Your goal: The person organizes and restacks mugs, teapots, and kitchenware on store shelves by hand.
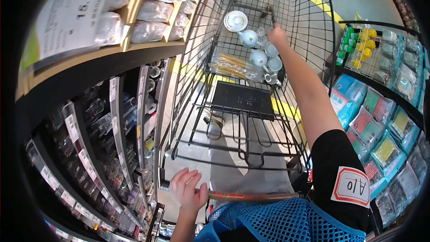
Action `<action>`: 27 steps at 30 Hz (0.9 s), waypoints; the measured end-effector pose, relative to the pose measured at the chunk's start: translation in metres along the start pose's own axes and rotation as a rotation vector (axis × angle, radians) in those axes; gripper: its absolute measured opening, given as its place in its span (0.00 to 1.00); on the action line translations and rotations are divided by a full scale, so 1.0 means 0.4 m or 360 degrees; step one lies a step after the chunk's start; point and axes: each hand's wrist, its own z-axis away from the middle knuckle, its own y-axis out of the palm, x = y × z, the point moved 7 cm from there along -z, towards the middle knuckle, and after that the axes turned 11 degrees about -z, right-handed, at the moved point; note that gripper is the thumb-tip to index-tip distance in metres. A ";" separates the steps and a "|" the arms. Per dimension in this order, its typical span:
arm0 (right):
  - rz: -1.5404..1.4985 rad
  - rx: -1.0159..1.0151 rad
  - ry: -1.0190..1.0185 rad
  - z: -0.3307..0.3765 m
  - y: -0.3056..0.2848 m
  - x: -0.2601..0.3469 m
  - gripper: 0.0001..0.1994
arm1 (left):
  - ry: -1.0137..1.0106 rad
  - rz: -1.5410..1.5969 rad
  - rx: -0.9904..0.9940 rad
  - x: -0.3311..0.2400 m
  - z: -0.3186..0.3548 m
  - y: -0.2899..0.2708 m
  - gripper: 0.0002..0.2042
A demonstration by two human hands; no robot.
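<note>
My right hand [278,36] reaches far into a black wire shopping cart [309,40], fingers bent together beside a small clear glass [261,31]. What they hold, if anything, is hidden. Next to it stand two pale teapots, one [249,38] farther off and one [258,57] nearer. White cups [274,64] and a clear glass mug [271,78] sit along their right side. A white lidded bowl [235,20] stands behind. Clear-wrapped tan sticks [233,66] lie to the left. My left hand [186,189], fingers stretched, rests at the left end of the cart handle [255,196].
Shelves with wrapped goods [154,11] and a large price sign [67,15] rise close on the left, above racks of glassware [98,107]. On the right are packaged goods [376,107] and green and yellow bottles [349,40]. A black panel [242,100] hangs at the cart's near end.
</note>
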 end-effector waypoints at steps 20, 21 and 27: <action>-0.1075 -0.0619 -0.0290 0.035 -0.266 0.061 0.27 | -0.0056 0.0067 -0.0020 -0.027 -0.064 -0.003 0.13; -0.1065 -0.0668 -0.0422 0.131 -0.314 0.180 0.20 | -0.0052 0.0009 -0.0026 -0.032 -0.065 -0.008 0.12; -0.1954 0.0188 -0.1100 0.694 -0.498 0.778 0.21 | 0.0024 0.0045 -0.0043 -0.029 -0.037 -0.018 0.10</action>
